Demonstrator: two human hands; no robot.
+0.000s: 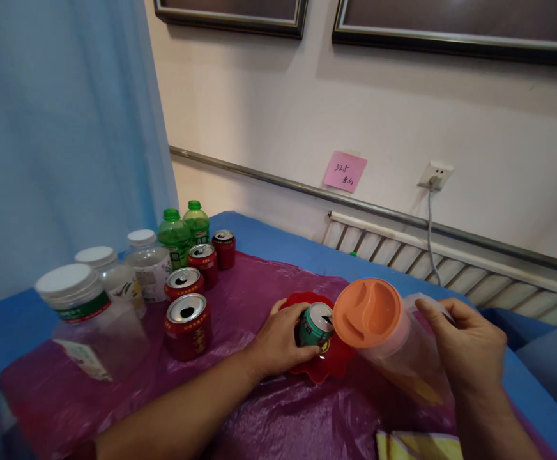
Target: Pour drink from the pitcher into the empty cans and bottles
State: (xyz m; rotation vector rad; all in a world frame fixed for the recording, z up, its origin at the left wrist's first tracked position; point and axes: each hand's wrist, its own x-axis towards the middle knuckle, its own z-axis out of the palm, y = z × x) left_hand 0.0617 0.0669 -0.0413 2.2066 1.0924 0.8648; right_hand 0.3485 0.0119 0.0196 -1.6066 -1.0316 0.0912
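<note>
My left hand (283,338) is wrapped round a green can (315,324), which leans to the right over a red scalloped dish (324,367). In my right hand (473,345) is the handle of a clear plastic pitcher (403,364) with an orange lid (367,313). The pitcher tilts left, its lid edge touching or very close to the can's opening. Some yellowish liquid shows low in the pitcher. Whether any liquid is flowing, I cannot tell.
On the left stand several red cans (188,329), green bottles (174,236) and clear jars with white lids (99,326). A purple plastic sheet (254,275) covers part of the blue table (259,233). At the front lies a yellow cloth (417,446). A radiator (499,271) runs along the wall.
</note>
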